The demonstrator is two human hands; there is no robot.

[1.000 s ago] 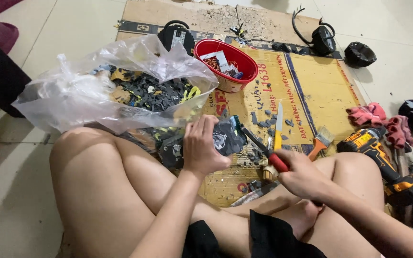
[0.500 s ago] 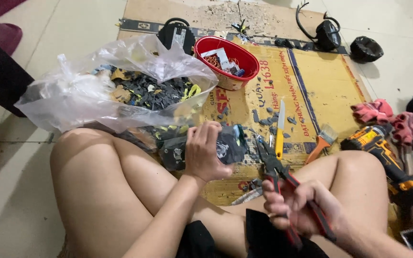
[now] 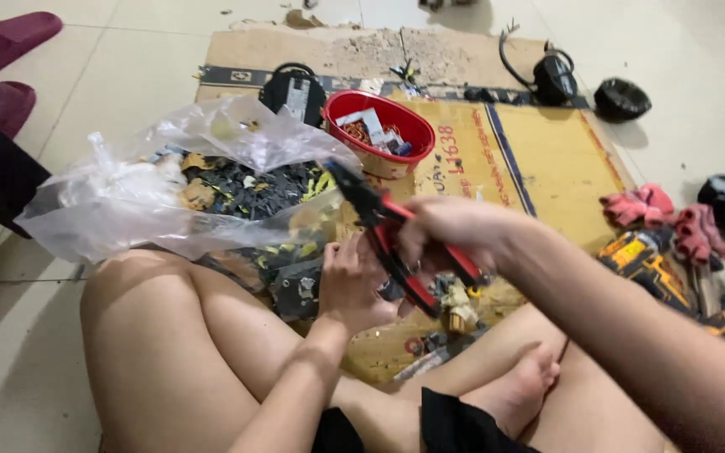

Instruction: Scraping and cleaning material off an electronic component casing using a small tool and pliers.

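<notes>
- We see the right hand (image 3: 451, 231) wrapped tight round red-handled pliers (image 3: 388, 231), long axis running diagonal, nose pointing up-left toward the plastic bag (image 3: 169, 193) of scrap.
- Left hand (image 3: 354, 281) sits just below the pliers, fingers curled on a dark small part (image 3: 299, 289); hold unclear.
- Surface: cardboard sheet (image 3: 547, 159) on tiled floor; red bowl (image 3: 379, 126) beyond.

We sit cross-legged on a flattened brown cardboard sheet (image 3: 547, 159). Our right hand (image 3: 451, 231) grips red-and-black-handled pliers (image 3: 396, 235), their dark nose pointing up-left toward a clear plastic bag of dark scrap parts (image 3: 203, 189). Our left hand (image 3: 354, 285) rests on a dark part just below the pliers. A round red plastic bowl (image 3: 379, 130) stands behind.
</notes>
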